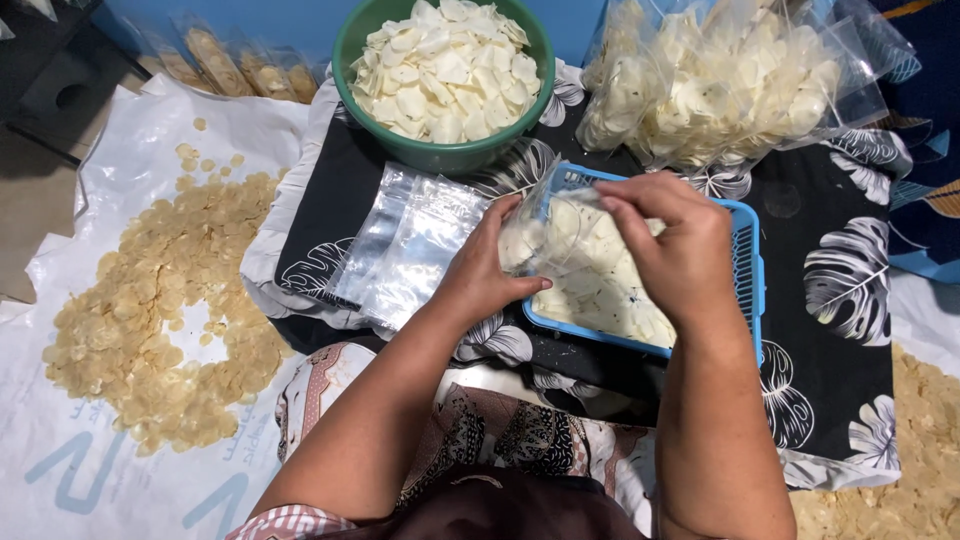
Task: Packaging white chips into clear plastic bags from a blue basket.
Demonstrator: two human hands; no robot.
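over the blue plastic basket (745,262), left hand (487,272) is gripping a clear chip-filled bag (545,240) at nine o'clock while right hand (675,245) is pinching its top; keeping its mouth upright seems wise

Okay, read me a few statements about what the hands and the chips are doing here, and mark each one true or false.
1. Both hands hold a clear bag over the blue basket. True.
2. The green bowl is empty. False: it is heaped with pale chips.
3. Empty clear bags lie beside the left hand. True.
4. The right hand rests on the floor. False: it is at the bag's mouth.
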